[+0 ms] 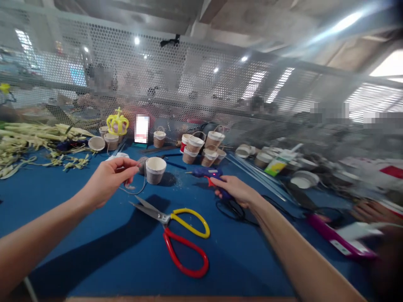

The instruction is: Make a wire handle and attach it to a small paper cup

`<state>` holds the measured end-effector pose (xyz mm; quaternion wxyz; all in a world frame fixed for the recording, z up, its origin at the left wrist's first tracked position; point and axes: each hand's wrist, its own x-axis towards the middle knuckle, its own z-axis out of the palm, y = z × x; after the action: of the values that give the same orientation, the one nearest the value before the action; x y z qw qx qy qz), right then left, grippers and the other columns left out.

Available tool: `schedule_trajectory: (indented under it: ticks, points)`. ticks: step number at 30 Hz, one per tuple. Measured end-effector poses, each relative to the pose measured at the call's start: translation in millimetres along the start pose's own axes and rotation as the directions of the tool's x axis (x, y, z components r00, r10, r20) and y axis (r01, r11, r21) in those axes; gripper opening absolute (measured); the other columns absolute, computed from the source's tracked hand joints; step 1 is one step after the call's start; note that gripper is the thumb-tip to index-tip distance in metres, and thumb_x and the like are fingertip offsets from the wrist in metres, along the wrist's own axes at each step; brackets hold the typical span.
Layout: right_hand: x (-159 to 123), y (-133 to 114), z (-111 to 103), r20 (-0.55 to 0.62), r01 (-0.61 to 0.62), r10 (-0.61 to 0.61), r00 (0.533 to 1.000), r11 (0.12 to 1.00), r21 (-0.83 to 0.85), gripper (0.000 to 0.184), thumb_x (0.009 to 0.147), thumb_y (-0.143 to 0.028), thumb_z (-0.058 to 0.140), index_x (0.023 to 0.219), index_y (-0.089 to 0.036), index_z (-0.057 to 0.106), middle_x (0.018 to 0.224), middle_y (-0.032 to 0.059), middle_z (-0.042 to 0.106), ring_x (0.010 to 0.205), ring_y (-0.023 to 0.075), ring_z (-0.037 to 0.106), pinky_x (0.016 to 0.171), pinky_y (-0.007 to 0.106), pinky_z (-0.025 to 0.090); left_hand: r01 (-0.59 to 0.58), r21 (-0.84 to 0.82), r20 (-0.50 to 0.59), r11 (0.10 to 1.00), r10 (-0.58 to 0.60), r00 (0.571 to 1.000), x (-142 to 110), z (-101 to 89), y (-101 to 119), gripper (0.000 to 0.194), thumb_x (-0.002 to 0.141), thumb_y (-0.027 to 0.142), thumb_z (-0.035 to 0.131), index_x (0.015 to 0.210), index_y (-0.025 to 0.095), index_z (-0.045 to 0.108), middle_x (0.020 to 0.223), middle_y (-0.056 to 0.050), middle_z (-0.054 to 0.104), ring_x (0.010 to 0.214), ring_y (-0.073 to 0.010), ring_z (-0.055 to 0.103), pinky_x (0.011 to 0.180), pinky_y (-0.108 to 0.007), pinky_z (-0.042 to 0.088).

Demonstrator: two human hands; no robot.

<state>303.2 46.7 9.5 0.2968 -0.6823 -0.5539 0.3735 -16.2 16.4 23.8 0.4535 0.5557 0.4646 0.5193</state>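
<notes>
My right hand [234,188] grips a blue hot glue gun [206,172] with a red trigger. Its nozzle points left toward a small pot [155,170] with a pale rim, which stands upright on the blue table. My left hand [111,178] is just left of the pot, thumb and fingers pinched together. A thin cord [145,184] runs from the fingertips and curves down to the table; the exact grip on it is small and partly hidden. In front of the pot lie large scissors [163,217], blades apart, with one yellow and one red handle.
Behind stand several small handled pots [193,147], a lit phone [141,129] and a yellow crown-shaped piece [117,122]. Pale dried stalks [47,132] lie left. Right are glue sticks [261,176], a black cable [233,209], a purple item [341,239] and another person's hand [371,209].
</notes>
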Motion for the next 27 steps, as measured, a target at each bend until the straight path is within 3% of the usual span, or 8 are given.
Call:
schedule_trajectory:
  ticks: [5,11,14,18,21,23,27]
  points:
    - [11.2,9.9,8.7,0.005,0.047,-0.047,0.999,0.970,-0.240,0.032,0.081,-0.039,0.048,0.063,-0.013,0.056,0.057,0.0014,0.057,0.051,0.0105,0.051,0.049,0.021,0.038,-0.083,0.084,0.049,0.993,0.079,0.996,17.4,7.9,7.6,0.019,0.063,0.028,0.065,0.074,0.013,0.061,0.053,0.003,0.054,0.045,-0.0062,0.044,0.045,-0.020,0.035]
    - [24.7,9.2,12.1,-0.048,0.092,-0.150,0.987,0.798,-0.595,0.030,0.074,-0.032,0.057,0.050,-0.015,0.055,0.052,0.0031,0.056,0.054,0.0157,0.053,0.048,0.024,0.030,-0.228,0.370,0.218,0.901,0.154,0.964,42.9,16.2,14.9,0.016,0.068,0.027,0.059,0.074,0.014,0.064,0.056,0.001,0.057,0.050,-0.0091,0.047,0.047,-0.021,0.035]
    - [22.7,-9.8,10.5,-0.062,0.130,-0.243,0.968,0.699,-0.703,0.023,0.073,-0.030,0.060,0.055,-0.015,0.059,0.059,0.0074,0.061,0.061,0.0192,0.056,0.051,0.025,0.031,-0.343,0.488,0.294,0.803,0.219,0.930,54.4,19.5,20.1,0.015,0.069,0.025,0.057,0.074,0.014,0.066,0.062,-0.001,0.061,0.055,-0.0112,0.051,0.052,-0.022,0.038]
    - [9.5,-56.7,3.7,0.005,0.273,-0.408,0.913,0.603,-0.750,0.024,0.084,-0.032,0.046,0.076,-0.017,0.064,0.079,0.0055,0.066,0.073,0.0168,0.058,0.060,0.023,0.034,-0.466,0.590,0.375,0.659,0.287,0.881,62.5,24.8,29.1,0.013,0.070,0.022,0.057,0.073,0.016,0.068,0.067,-0.002,0.064,0.062,-0.0135,0.055,0.058,-0.023,0.040]
    - [1.2,-73.5,-0.9,-0.010,0.265,-0.434,0.901,0.568,-0.779,0.028,0.086,-0.033,0.041,0.083,-0.018,0.065,0.082,0.0053,0.067,0.075,0.0172,0.059,0.060,0.023,0.035,-0.504,0.614,0.382,0.607,0.331,0.863,62.8,24.3,33.2,0.014,0.071,0.023,0.056,0.074,0.017,0.068,0.071,-0.002,0.065,0.066,-0.0150,0.057,0.060,-0.023,0.040]
    - [-1.5,-63.7,0.5,-0.027,0.223,-0.404,0.914,0.559,-0.799,0.025,0.085,-0.030,0.044,0.088,-0.017,0.065,0.086,0.0065,0.068,0.079,0.0185,0.060,0.062,0.024,0.036,-0.499,0.599,0.355,0.626,0.350,0.867,61.6,21.5,33.2,0.015,0.071,0.024,0.056,0.076,0.017,0.067,0.071,-0.002,0.065,0.064,-0.0145,0.056,0.057,-0.022,0.040]
    - [-2.1,-14.9,9.7,-0.057,0.099,-0.261,0.964,0.547,-0.831,0.025,0.071,-0.020,0.063,0.094,-0.012,0.064,0.090,0.0127,0.068,0.081,0.0236,0.062,0.064,0.025,0.040,-0.484,0.561,0.336,0.671,0.350,0.874,58.3,16.9,29.2,0.014,0.071,0.025,0.056,0.074,0.018,0.068,0.068,-0.002,0.064,0.059,-0.0138,0.054,0.053,-0.022,0.038]
